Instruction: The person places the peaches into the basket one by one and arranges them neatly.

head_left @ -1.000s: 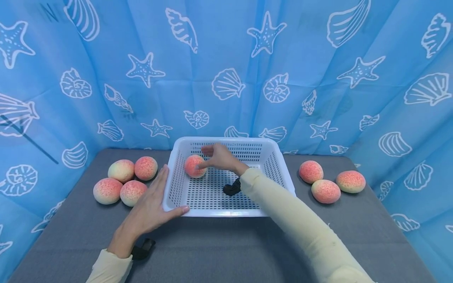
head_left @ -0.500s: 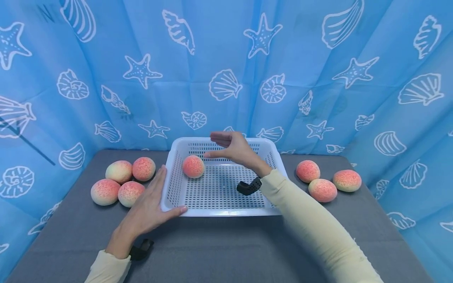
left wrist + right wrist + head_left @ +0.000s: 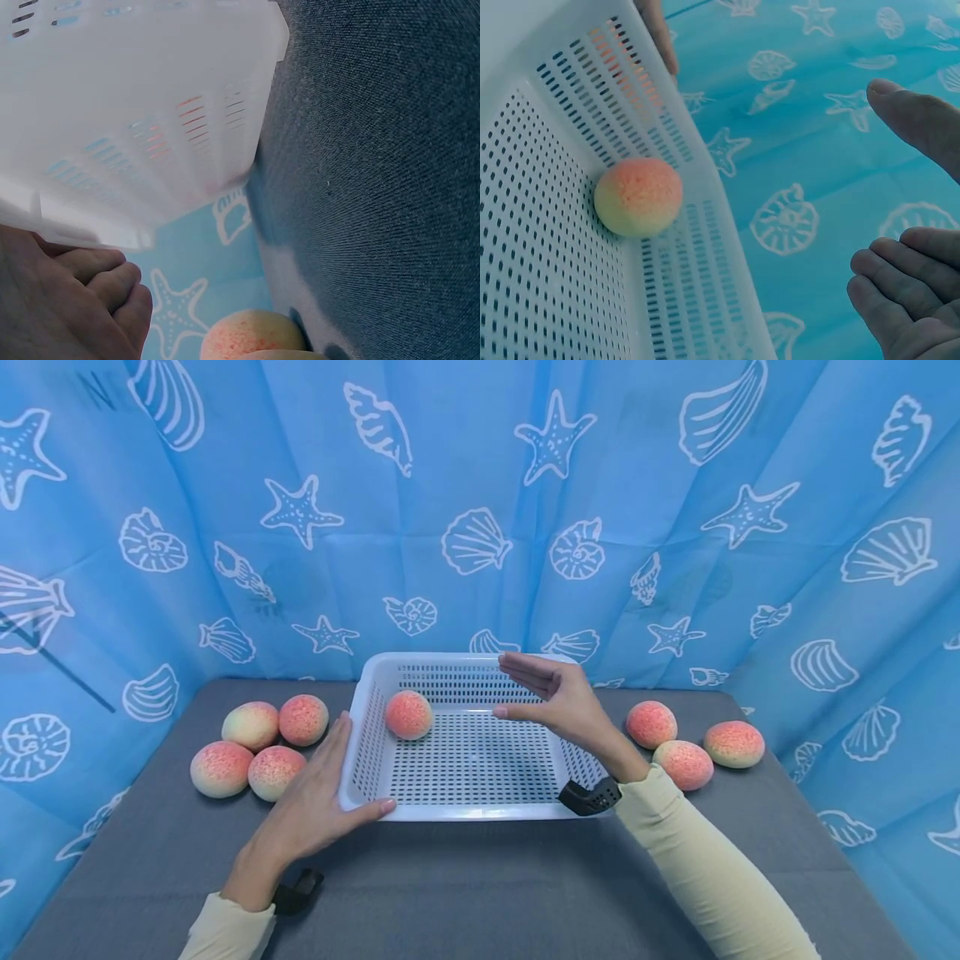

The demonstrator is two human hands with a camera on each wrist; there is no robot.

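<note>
A pink-and-yellow peach (image 3: 408, 715) sits in the left part of a white perforated plastic basket (image 3: 480, 812). Along the basket's left side lies my left hand (image 3: 311, 797), its fingers fairly straight against the outside and its thumb across the front-left corner of the rim. My right hand (image 3: 566, 700) hovers over the basket's right half, thumb and fingers spread apart with nothing between them. In the right wrist view the peach (image 3: 639, 196) rests near a slotted wall, well apart from the right hand (image 3: 915, 300).
Several more peaches (image 3: 251, 727) lie on the grey cloth left of the basket, beside my left hand. To the right is another group of peaches (image 3: 682, 765), near my right forearm. A blue curtain (image 3: 480, 527) with white shells and starfish stands behind the table.
My right hand has let go of the peach in the basket and moved right, away from it. The peach stays in place. My left hand keeps its spot on the basket.
</note>
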